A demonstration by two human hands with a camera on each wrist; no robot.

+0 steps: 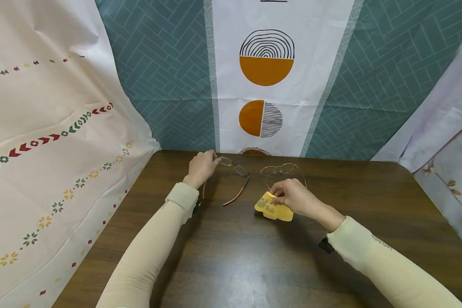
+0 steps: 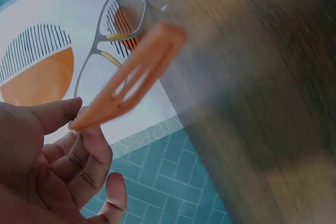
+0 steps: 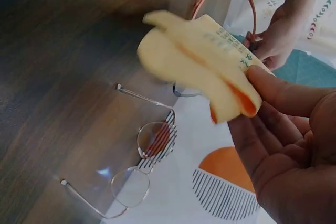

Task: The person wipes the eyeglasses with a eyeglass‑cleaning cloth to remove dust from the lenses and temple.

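My left hand [image 1: 202, 167] pinches the dark-framed glasses [image 1: 240, 170] by one end near the hinge, their orange temples pointing toward me. Close up in the left wrist view, thumb and fingers of the left hand [image 2: 73, 156] grip the base of an orange temple [image 2: 134, 80]. My right hand [image 1: 294, 196] holds a folded yellow cloth [image 1: 274, 209] with printed text, between thumb and fingers; the right wrist view shows the cloth [image 3: 194, 61] bunched and raised. Just beyond the right hand lie thin gold-rimmed glasses [image 1: 280, 169], temples unfolded toward me.
The brown wooden table [image 1: 231, 256] ends at the back against a teal and white patterned cloth [image 1: 169, 77]. A cream embroidered cloth [image 1: 61, 149] hangs along the left side, and a pale floral cloth [image 1: 454, 188] is on the right.
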